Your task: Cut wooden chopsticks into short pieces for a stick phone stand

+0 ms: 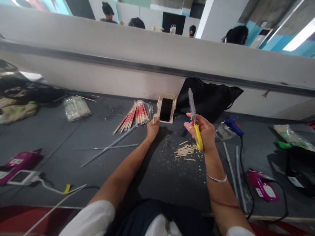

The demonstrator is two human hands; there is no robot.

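Observation:
My left hand (153, 129) is closed around a short bundle of wooden sticks (155, 118), whose pale ends show above the fingers. In my right hand (205, 131) is a pair of scissors (198, 136) with a yellow handle, blades pointing up and away. Red shows by the blade's base; part of the handle is hidden by the fingers. Short cut sticks (184, 150) lie in a pile below the right hand, among pale crumbs. Just beyond my left hand, a dark phone-like slab (166, 109) rests on a small wooden stand (174, 102).
Red-and-wood chopsticks (129, 118) in clear wrap lie left of my left hand. Glue sticks (110, 145) cross on the table. A blue glue gun (232, 126) with a cord, a pink box (262, 185) and a black bag (209, 98) are rightward. A low wall (110, 49) stands behind.

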